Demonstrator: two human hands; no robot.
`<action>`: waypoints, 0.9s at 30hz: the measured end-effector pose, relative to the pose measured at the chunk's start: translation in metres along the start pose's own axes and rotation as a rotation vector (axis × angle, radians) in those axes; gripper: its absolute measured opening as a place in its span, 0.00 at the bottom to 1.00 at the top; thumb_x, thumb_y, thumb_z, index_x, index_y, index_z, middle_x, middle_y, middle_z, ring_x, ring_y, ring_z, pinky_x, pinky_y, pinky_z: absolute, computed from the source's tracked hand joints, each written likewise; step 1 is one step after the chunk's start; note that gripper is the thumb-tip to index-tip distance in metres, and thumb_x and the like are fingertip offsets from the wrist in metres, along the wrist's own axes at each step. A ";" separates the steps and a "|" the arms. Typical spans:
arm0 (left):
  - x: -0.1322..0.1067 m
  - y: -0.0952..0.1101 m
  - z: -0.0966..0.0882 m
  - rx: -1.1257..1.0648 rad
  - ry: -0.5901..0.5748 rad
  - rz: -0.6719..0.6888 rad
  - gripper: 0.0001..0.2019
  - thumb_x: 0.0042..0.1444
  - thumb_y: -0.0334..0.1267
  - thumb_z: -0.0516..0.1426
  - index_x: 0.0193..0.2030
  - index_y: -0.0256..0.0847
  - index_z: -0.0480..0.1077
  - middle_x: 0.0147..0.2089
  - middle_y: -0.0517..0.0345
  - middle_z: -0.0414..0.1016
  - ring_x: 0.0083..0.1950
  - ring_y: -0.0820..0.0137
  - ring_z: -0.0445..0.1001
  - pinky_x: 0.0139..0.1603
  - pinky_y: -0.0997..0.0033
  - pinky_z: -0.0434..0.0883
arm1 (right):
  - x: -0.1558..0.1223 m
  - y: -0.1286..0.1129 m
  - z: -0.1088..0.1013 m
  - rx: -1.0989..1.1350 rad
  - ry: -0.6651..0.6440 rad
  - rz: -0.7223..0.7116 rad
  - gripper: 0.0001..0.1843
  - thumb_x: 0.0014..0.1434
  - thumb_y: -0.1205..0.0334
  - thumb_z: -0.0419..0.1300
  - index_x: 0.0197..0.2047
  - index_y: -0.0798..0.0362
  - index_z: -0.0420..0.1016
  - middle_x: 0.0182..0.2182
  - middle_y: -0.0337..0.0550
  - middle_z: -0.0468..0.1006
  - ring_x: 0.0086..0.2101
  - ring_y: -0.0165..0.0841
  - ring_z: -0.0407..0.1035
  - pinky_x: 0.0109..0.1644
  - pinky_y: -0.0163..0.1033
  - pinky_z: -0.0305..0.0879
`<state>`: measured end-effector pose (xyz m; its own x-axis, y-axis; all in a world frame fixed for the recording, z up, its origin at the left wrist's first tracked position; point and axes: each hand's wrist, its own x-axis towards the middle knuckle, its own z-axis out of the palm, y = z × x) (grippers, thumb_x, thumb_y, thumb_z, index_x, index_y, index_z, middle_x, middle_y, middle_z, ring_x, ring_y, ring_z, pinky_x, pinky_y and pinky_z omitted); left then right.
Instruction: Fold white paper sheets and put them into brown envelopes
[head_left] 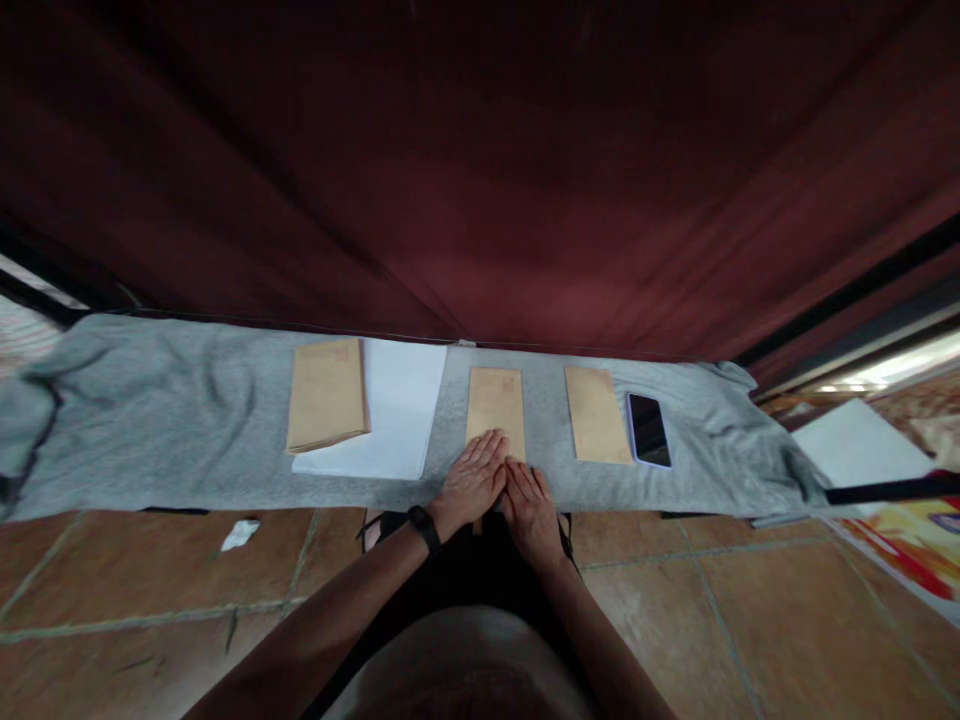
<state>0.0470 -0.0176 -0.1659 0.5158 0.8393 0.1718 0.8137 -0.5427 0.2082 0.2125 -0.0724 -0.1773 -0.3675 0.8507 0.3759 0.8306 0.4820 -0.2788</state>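
Observation:
A brown paper envelope (495, 398) lies flat on the grey cloth in front of me, with faint red print near its top. My left hand (474, 478), a dark band on its wrist, rests flat on the envelope's near part, fingers stretched out. Beside it, my right hand (531, 508) lies with its fingers flat at the envelope's near edge, touching the left hand. Both hands cover the near end of the envelope. To the right is a single brown envelope (598, 414). A stack of brown envelopes (326, 393) sits at the left, partly over white paper sheets (401, 410).
A phone (649, 430) lies right of the single envelope. Grey cloth (187, 420) covers the long narrow surface, backed by a dark red curtain (480, 220). Tiled floor (180, 570) with a scrap of white paper (240, 534) shows below.

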 end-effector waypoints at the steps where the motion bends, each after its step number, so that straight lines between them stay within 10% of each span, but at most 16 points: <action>1: 0.008 -0.002 0.002 0.002 -0.015 -0.010 0.27 0.70 0.38 0.42 0.72 0.30 0.54 0.75 0.42 0.53 0.77 0.62 0.48 0.76 0.56 0.50 | 0.000 0.000 0.000 0.001 0.001 0.004 0.25 0.71 0.65 0.47 0.69 0.60 0.63 0.64 0.54 0.70 0.65 0.41 0.62 0.71 0.53 0.53; 14: 0.093 -0.036 0.007 0.024 -0.061 -0.144 0.30 0.69 0.48 0.43 0.74 0.40 0.53 0.77 0.51 0.48 0.78 0.58 0.42 0.76 0.45 0.40 | 0.001 0.000 0.001 0.018 0.028 0.034 0.25 0.71 0.63 0.49 0.70 0.53 0.62 0.63 0.50 0.71 0.64 0.39 0.63 0.70 0.51 0.55; 27: 0.129 -0.052 0.002 0.020 -0.151 -0.227 0.31 0.69 0.52 0.44 0.75 0.42 0.51 0.78 0.50 0.46 0.78 0.54 0.40 0.74 0.40 0.38 | 0.003 0.000 -0.001 0.030 0.009 0.044 0.26 0.71 0.64 0.49 0.71 0.52 0.60 0.66 0.47 0.67 0.65 0.39 0.61 0.69 0.52 0.56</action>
<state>0.0714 0.1192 -0.1564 0.3520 0.9357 -0.0226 0.9177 -0.3402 0.2053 0.2117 -0.0703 -0.1753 -0.3269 0.8694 0.3705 0.8328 0.4504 -0.3220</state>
